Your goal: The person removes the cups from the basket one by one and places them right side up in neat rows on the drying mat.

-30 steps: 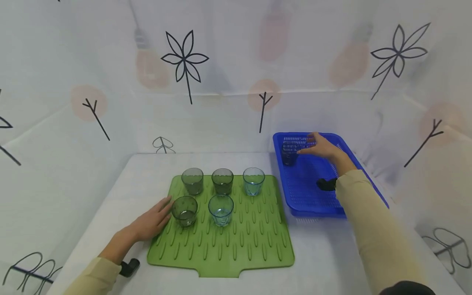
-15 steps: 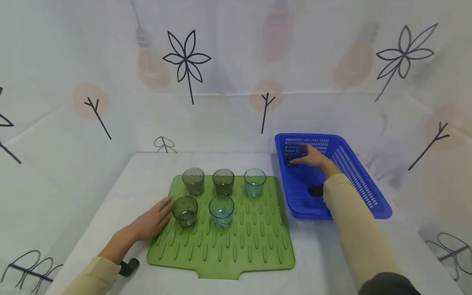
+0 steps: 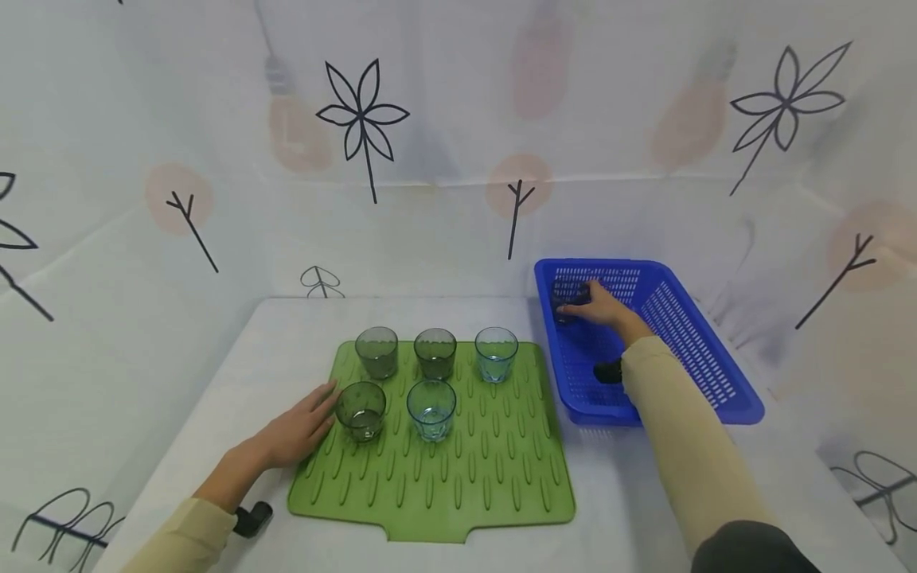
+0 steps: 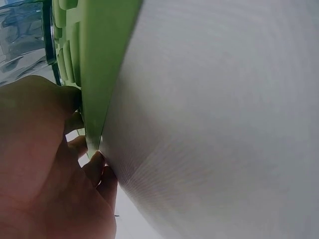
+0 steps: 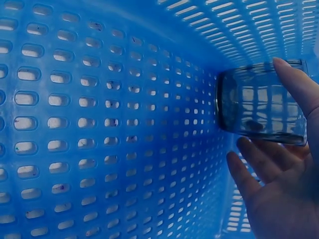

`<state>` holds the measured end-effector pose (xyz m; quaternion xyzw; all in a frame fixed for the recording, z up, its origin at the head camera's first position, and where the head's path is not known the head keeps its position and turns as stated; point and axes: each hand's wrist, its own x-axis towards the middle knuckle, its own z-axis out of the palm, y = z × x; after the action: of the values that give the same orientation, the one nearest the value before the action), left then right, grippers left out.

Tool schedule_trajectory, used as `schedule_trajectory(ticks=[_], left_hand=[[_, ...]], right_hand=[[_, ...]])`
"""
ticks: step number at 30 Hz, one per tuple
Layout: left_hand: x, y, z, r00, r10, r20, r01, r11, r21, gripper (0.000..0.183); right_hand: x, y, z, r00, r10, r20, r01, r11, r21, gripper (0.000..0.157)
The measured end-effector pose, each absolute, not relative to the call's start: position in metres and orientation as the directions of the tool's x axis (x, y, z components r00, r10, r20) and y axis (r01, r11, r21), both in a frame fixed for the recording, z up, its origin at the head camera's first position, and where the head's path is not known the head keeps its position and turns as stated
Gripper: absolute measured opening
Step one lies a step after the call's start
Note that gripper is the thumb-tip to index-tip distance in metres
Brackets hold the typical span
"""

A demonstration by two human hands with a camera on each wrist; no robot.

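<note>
In the blue basket's far left corner stands a drinking glass (image 5: 261,102), seen through the blue tint of the right wrist view. My right hand (image 3: 605,309) reaches into the basket and grips it, thumb on one side and fingers curled on the other. On the left edge of the green drying mat (image 3: 487,493) rests my left hand (image 3: 290,434), its fingers extended beside a dark green glass (image 3: 360,422). A light blue glass (image 3: 431,422) is just right of that one. Behind them, a grey-green glass (image 3: 376,362), another dark glass (image 3: 435,362) and another light blue glass (image 3: 496,362) form a row.
The perforated blue basket (image 3: 741,410) sits right of the mat on the white tabletop (image 3: 286,334). A patterned white cloth backdrop (image 3: 430,239) rises behind and on both sides.
My right hand has moved left and lower in the basket and has closed round the glass in its corner. The basket has shifted slightly right in view. My left hand stays put.
</note>
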<state>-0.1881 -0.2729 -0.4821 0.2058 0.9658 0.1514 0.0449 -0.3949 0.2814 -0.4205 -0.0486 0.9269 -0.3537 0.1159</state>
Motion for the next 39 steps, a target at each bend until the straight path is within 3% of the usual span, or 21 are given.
schedule_trajectory(ticks=[8,18,30,39], left_hand=[[-0.188,-0.273,-0.484,-0.904,0.427,0.013,0.409,0.855,0.320,0.051],[-0.189,-0.277,-0.491,-0.895,0.443,0.060,0.438,0.842,0.316,0.053],[-0.189,-0.278,-0.490,-0.904,0.427,0.019,0.411,0.857,0.311,0.054],[-0.183,-0.270,-0.476,-0.911,0.412,-0.014,0.384,0.861,0.335,0.052]], right_hand=[[-0.390,0.281,-0.415,-0.968,-0.170,-0.183,0.004,0.722,-0.691,0.094],[-0.384,0.287,-0.400,-0.967,-0.190,-0.172,-0.022,0.728,-0.686,0.106],[-0.367,0.294,-0.380,-0.964,-0.251,-0.086,-0.125,0.716,-0.687,0.076],[-0.353,0.299,-0.361,-0.961,-0.269,-0.071,-0.152,0.722,-0.675,0.086]])
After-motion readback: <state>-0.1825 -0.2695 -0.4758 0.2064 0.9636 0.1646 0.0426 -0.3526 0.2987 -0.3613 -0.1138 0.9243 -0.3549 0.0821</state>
